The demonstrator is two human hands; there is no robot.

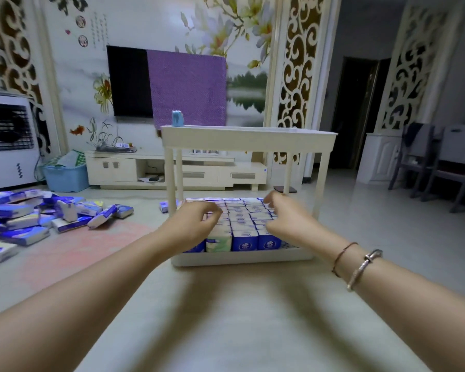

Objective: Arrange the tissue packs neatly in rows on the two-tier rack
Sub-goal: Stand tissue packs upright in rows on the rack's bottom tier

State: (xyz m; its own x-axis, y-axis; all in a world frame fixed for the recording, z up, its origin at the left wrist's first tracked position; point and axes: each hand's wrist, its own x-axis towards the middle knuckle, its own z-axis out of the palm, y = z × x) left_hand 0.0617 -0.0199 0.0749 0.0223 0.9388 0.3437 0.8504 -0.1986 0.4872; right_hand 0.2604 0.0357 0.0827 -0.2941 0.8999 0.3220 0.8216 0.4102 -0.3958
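A white two-tier rack (249, 139) stands on the floor in front of me. Its lower tier is filled with upright blue-and-white tissue packs (246, 224) in rows. One light blue pack (177, 118) stands on the upper tier at its left end. My left hand (192, 224) reaches over the left rows, its fingers curled down onto the pack tops. Over the right rows, my right hand (286, 214) hovers with bent fingers at the packs. Whether either hand holds a pack is unclear because of blur. A heap of loose tissue packs (38, 218) lies on the floor to the left.
A single pack (163, 206) lies by the rack's left rear leg. A blue plastic basket (65, 175), a white air cooler (10, 142) and a TV cabinet (172, 170) stand behind. Chairs (438, 162) are at the far right. Pale floor lies between me and the rack.
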